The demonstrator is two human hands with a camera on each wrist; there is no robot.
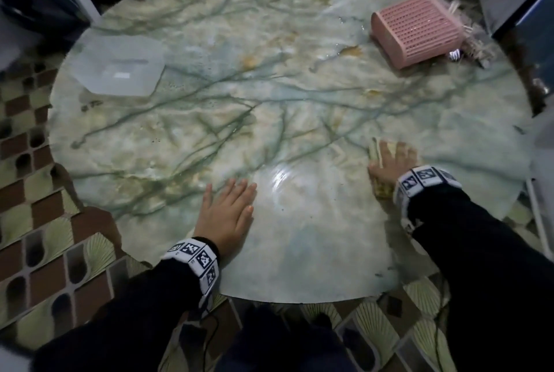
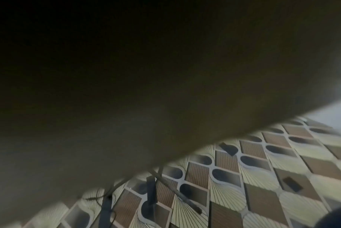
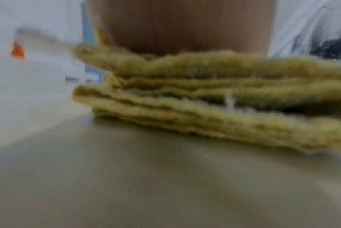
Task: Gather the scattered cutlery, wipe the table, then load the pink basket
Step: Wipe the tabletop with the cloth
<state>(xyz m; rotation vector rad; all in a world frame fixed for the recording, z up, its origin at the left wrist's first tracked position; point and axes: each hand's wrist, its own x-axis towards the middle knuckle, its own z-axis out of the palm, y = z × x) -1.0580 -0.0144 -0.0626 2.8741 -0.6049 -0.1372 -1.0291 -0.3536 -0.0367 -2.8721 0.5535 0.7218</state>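
The right hand (image 1: 392, 163), fingers spread flat, presses a folded yellow-green cloth (image 1: 378, 149) onto the round green-veined marble desk (image 1: 269, 86) at lower right. The left hand (image 1: 227, 212) lies flat and open at lower centre. A pink perforated plastic basket (image 1: 415, 28) lies tipped on its side at upper right.

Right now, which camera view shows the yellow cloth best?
The right wrist view: the folded yellow cloth fills it, layers visible though blurred. The head view shows only edges of it under the right hand. The left wrist view shows none.

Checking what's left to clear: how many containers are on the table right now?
2: the pink basket lies tipped on its side at the far right, and a clear plastic tub sits at the far left. None appear hidden.
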